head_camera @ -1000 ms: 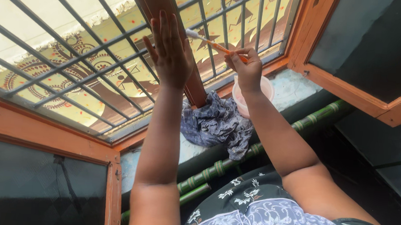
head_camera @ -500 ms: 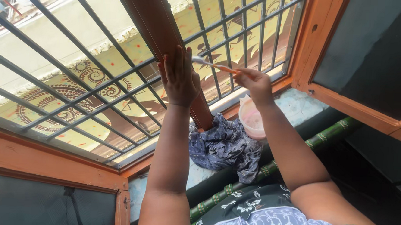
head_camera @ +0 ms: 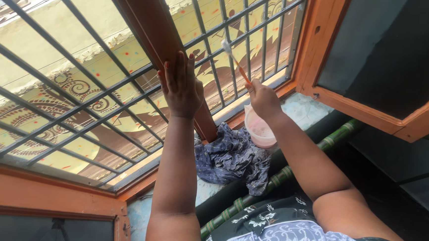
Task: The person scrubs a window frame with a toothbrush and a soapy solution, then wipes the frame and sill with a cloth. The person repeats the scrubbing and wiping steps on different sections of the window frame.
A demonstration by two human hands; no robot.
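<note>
The right hand (head_camera: 263, 99) pinches a light, stiff toothbrush (head_camera: 234, 62) by its handle end, bristles at the grille (head_camera: 259, 34) beyond the fingertips. The left hand (head_camera: 181, 86) lies flat, fingers spread, on the post (head_camera: 146, 22).

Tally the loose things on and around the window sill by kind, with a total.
Toothbrush, orange handle, held in the right hand: 1
Pink tub: 1
Blue patterned cloth: 1
Total: 3
The left hand lies flat on the wooden post.
</note>
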